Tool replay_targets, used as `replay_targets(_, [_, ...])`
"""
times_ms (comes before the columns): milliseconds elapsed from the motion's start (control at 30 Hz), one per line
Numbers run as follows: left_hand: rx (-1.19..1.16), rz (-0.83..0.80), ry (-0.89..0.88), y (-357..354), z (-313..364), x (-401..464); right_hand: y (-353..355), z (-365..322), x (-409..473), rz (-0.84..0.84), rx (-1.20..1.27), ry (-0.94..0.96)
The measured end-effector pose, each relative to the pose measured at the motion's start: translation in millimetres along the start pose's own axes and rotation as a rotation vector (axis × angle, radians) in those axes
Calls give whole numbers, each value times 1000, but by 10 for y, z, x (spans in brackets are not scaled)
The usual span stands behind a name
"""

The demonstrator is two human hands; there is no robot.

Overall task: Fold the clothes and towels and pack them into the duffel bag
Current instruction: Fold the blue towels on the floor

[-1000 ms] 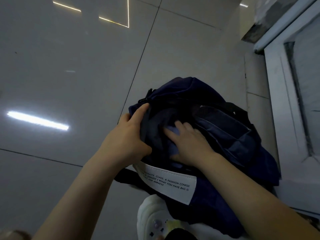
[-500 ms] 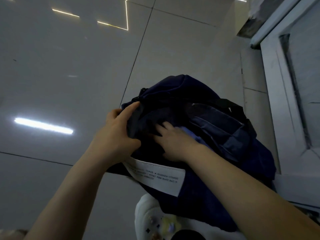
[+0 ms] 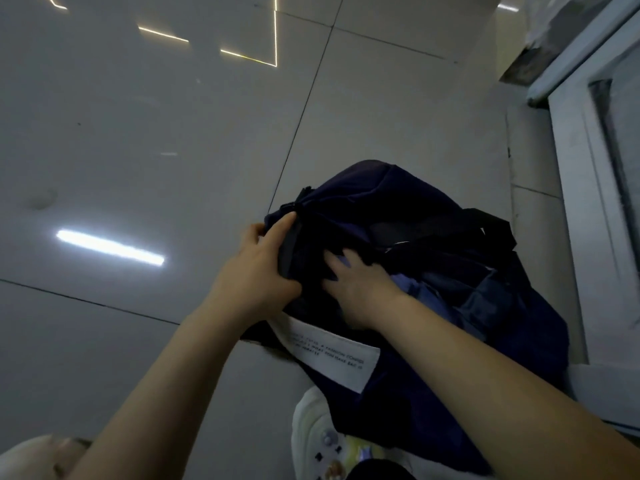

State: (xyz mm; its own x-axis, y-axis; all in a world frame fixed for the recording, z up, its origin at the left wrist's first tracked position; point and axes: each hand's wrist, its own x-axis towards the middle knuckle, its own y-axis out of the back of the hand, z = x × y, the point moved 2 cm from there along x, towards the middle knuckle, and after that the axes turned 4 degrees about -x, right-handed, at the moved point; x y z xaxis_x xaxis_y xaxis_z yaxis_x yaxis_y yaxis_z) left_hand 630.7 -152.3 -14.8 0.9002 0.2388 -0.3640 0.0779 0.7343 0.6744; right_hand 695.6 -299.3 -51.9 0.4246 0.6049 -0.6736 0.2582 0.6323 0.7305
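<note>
A navy duffel bag [image 3: 398, 209] sits on the glossy tiled floor [image 3: 156, 140], its right side close to a white door frame [image 3: 588, 202]. The left hand [image 3: 254, 271] grips the bag's left edge, thumb on top and fingers curled around the dark fabric. The right hand [image 3: 356, 289] lies inside the bag's opening with fingers spread and fairly straight, pressing down on a light blue cloth [image 3: 410, 289] packed there. A white label [image 3: 332, 358] hangs on the bag's near side, above a pale clog [image 3: 322, 438].
</note>
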Motion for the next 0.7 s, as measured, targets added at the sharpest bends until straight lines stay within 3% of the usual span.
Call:
replay_targets(67, [-66, 11, 3, -46, 12, 151, 76, 34, -167, 212, 112, 68])
replay_targets(133, [-110, 57, 1, -108, 26, 266, 228, 161, -420, 640, 183, 68])
replay_targets(167, [-122, 96, 5, -149, 32, 309, 294, 270, -564, 850, 164, 8])
replay_targets(200, [-138, 137, 9, -194, 48, 341, 338, 415, -658, 943, 137, -98])
replay_targets(233, [-171, 178, 14, -242, 63, 350, 380, 561, -704, 897, 106, -223])
replay_targets(333, [-301, 460, -60, -323, 142, 258, 431, 1013, -633, 439, 134, -477])
replay_targets(367, [-261, 613, -140, -320, 193, 182, 447, 1118, -613, 388, 209, -521])
replay_targets(433, [-102, 816, -347, -366, 281, 97, 540, 1294, -612, 482, 295, -571])
replay_targets(467, [-30, 802, -459, -424, 315, 113, 614, 1383, -630, 569, 276, -591])
replay_targets(533, [108, 612, -606, -548, 376, 244, 776, 1511, -696, 719, 207, -611])
replay_targets(700, [465, 93, -590, -818, 326, 585, 925, 1534, -651, 712, 87, -541])
